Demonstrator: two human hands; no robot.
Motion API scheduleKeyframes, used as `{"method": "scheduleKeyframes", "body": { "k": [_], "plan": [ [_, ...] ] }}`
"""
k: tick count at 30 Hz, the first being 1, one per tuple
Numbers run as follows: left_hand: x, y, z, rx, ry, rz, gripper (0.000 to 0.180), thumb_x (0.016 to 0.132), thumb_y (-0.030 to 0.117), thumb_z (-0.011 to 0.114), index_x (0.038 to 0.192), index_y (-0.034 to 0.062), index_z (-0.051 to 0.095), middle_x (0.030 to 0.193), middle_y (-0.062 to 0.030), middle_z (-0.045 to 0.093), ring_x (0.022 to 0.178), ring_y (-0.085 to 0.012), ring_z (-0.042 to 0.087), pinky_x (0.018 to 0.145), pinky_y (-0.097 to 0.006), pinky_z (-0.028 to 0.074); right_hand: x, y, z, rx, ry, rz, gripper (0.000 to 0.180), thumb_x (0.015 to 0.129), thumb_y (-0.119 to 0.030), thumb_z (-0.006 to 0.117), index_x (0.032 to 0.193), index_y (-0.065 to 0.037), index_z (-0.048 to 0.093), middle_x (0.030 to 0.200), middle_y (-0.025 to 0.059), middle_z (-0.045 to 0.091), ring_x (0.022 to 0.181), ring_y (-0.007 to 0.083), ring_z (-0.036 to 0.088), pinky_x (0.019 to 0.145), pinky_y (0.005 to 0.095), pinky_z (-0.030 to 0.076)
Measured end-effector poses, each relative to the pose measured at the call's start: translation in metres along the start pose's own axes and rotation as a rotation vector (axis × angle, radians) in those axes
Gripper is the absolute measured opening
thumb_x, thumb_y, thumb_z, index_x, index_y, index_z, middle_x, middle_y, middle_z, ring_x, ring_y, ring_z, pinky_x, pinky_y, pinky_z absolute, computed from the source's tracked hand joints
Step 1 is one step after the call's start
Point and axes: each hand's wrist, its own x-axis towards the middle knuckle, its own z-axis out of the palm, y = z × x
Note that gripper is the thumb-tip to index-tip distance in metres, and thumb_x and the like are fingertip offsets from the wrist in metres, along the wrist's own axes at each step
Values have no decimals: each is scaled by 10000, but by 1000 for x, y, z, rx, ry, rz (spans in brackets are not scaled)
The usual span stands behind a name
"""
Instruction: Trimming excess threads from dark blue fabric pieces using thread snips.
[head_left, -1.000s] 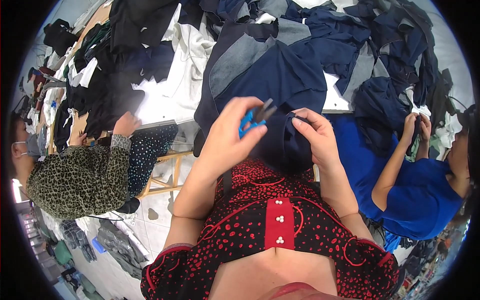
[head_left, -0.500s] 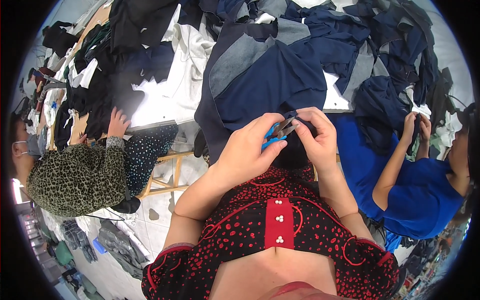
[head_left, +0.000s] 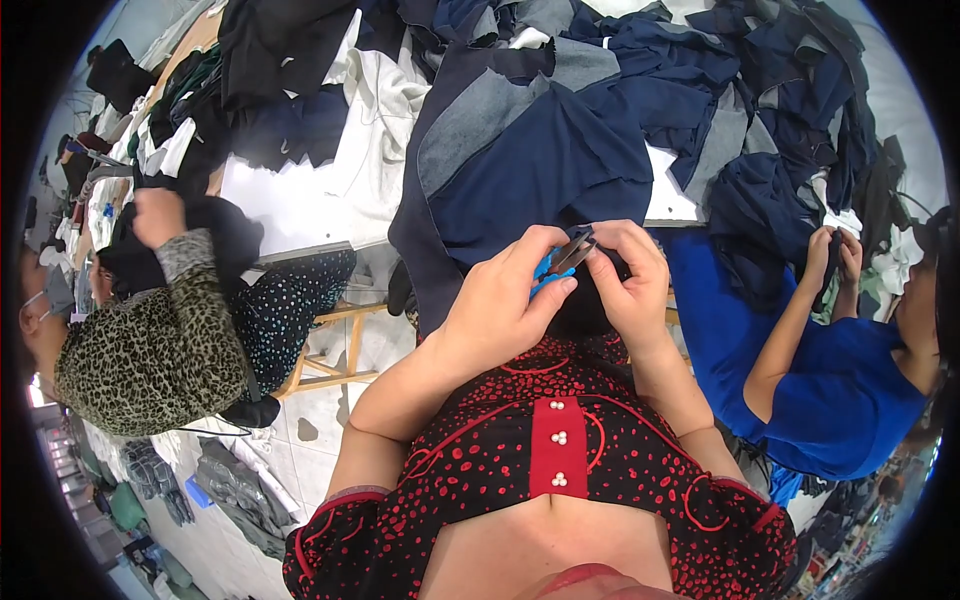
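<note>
My left hand (head_left: 500,295) is closed around a pair of thread snips (head_left: 572,256) with blue handles and dark metal blades, which point up toward my right hand. Thumb and fingers of my right hand (head_left: 632,275) pinch an edge of navy fabric beside the blade tips. That fabric (head_left: 545,170), navy with a greyish reverse side, spreads over the table in front of me and hangs down at its near edge. My fingers partly hide the pinched edge, so I cannot tell whether the blades are cutting anything.
Dark blue cloth pieces (head_left: 740,130) heap up at the far right, with white cloth (head_left: 380,130) left of centre. A co-worker in a leopard-print top (head_left: 150,360) sits at left, handling black cloth (head_left: 205,235). Another, in blue (head_left: 840,400), works at right. Wooden stool legs (head_left: 355,340) stand at left.
My hands stay nearly in place, with a slight shift of the snips and fingers. At left, the co-worker's hand has moved leftward, pulling black cloth off the white table surface.
</note>
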Motion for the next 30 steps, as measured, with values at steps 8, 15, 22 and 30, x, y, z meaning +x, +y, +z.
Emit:
{"method": "scheduleKeyframes", "body": {
  "k": [8,15,22,30],
  "plan": [
    [-2,-1,-1,51,8,40,293,798,115,628,1037,43,475,831,-157,592,749,-347,606,623,-386,474,-1,2,0,27,-4,-20,74,768,4,606,835,37,605,882,142,628,810,253,616,723,301,475],
    [-1,-4,-2,16,5,36,259,803,107,623,1016,43,491,817,-152,593,748,-339,608,629,-372,470,-1,4,0,11,-31,-19,72,764,7,609,831,34,607,883,146,631,798,257,620,715,298,478],
    [0,-10,-1,-60,16,32,235,811,96,616,1006,32,503,838,-161,605,775,-338,616,655,-360,475,0,2,1,-16,-25,-35,73,758,4,621,827,26,615,876,136,635,796,254,625,710,297,482],
    [-2,-13,-9,-227,-132,-157,268,806,127,626,1031,41,511,789,-126,590,722,-263,615,654,-325,465,-2,5,-2,42,-60,-10,79,760,5,621,834,31,613,862,135,632,793,250,620,715,297,478]
  ]
}}
